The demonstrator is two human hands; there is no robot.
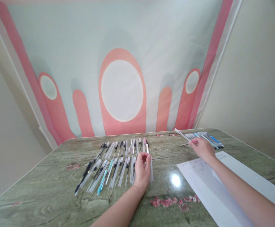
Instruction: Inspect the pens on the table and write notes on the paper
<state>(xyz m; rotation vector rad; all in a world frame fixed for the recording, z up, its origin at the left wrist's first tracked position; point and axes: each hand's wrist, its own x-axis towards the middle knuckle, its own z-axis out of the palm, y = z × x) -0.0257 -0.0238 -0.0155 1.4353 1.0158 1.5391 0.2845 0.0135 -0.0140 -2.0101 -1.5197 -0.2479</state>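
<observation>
My left hand [142, 168] is closed in a pinch at the right end of the pen rows. A slim white pen piece with a red mark [147, 148] sticks up from its fingertips; its lower part is hidden. My right hand [202, 148] pinches a pale translucent pen barrel [181, 134], which points up and to the left. Beside that hand lies a group of pens [207, 138], some with blue parts. Left of my left hand, clear barrels, caps and dark refills lie in two rows, among them a turquoise pen [102, 183].
A white paper sheet [236, 170] with faint writing lies under my right forearm. The wood-patterned table [49, 186] has printed pink flowers and a bright light reflection. Behind its far edge hangs a pale backdrop [122, 91] with coral shapes.
</observation>
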